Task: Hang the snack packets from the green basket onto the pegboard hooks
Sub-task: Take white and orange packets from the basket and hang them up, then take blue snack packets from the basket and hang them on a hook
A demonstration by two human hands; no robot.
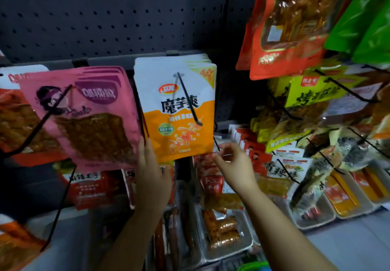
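Left hand touches orange packets — right hand near.

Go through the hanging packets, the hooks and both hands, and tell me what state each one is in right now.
White and orange packets: several stacked, hanging on a hook.
Pink packets: stacked, hanging, tilted.
Hook through the white and orange packets: loaded, tip sticking out in front.
Left hand: fingers straight, touching the lower left edge of the white and orange packets.
Right hand: fingers loosely curled below the packets; whether it holds anything is unclear.
Green basket: only an edge visible.
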